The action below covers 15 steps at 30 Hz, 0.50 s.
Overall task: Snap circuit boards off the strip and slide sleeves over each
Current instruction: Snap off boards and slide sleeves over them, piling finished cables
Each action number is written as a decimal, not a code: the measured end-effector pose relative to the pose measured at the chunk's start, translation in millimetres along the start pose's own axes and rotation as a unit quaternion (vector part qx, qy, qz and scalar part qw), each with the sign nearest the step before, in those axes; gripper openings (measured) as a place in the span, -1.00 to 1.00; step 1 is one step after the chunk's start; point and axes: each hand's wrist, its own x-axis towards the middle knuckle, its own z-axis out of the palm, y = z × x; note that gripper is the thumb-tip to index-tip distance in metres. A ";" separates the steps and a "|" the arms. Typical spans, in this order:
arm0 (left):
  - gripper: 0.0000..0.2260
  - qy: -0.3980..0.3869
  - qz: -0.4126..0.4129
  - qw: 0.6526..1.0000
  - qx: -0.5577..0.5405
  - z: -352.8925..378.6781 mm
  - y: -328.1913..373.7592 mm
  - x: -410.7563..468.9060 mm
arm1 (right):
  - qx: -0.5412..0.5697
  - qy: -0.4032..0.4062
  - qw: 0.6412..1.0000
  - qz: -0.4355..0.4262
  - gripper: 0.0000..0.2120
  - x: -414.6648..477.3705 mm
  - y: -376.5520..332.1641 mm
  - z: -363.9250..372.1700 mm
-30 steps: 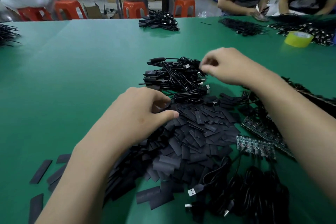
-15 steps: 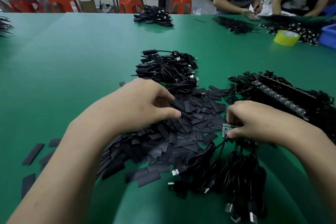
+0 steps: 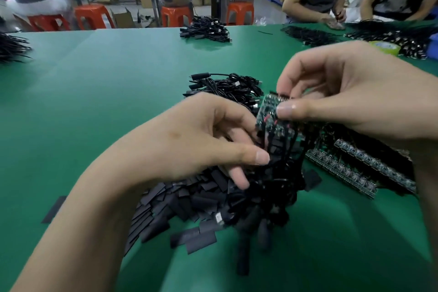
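My right hand (image 3: 350,92) pinches the top of a green circuit board strip (image 3: 270,114) lifted above the table, thumb on its front. Black cables (image 3: 258,208) hang blurred from the strip. My left hand (image 3: 196,140) is at the strip's lower left edge, thumb and fingers curled onto the boards and cables there. Under both hands lies a heap of flat black sleeves (image 3: 180,204). More board strips (image 3: 350,168) lie on the table to the right.
A bundle of finished black cables (image 3: 225,87) lies beyond the hands. Other cable piles (image 3: 206,31) sit farther back and at the left edge (image 3: 11,47). A yellow tape roll (image 3: 384,46) is at far right. People work at the table's far side.
My right hand has lifted the board strip with its dangling cables off the table. My left hand has left the sleeve heap and risen to meet the strip.
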 end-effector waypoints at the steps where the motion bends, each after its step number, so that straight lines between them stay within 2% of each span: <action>1: -0.86 0.023 0.006 1.000 0.000 -1.1 2.5 -0.8 | -0.002 0.025 1.000 -0.013 -0.71 2.6 -0.3 1.2; 5: -0.52 0.100 0.023 0.994 0.035 -1.8 7.2 -1.5 | 0.015 0.060 0.998 -0.033 -0.69 12.8 2.7 7.8; 10: -0.80 0.166 0.041 0.985 0.014 -1.0 11.9 -2.9 | 0.054 0.023 0.998 0.003 -0.64 16.5 6.5 12.2; 15: -0.80 0.226 0.067 0.970 0.055 0.9 10.4 -0.2 | 0.058 0.018 0.998 0.007 -0.75 19.5 7.5 15.1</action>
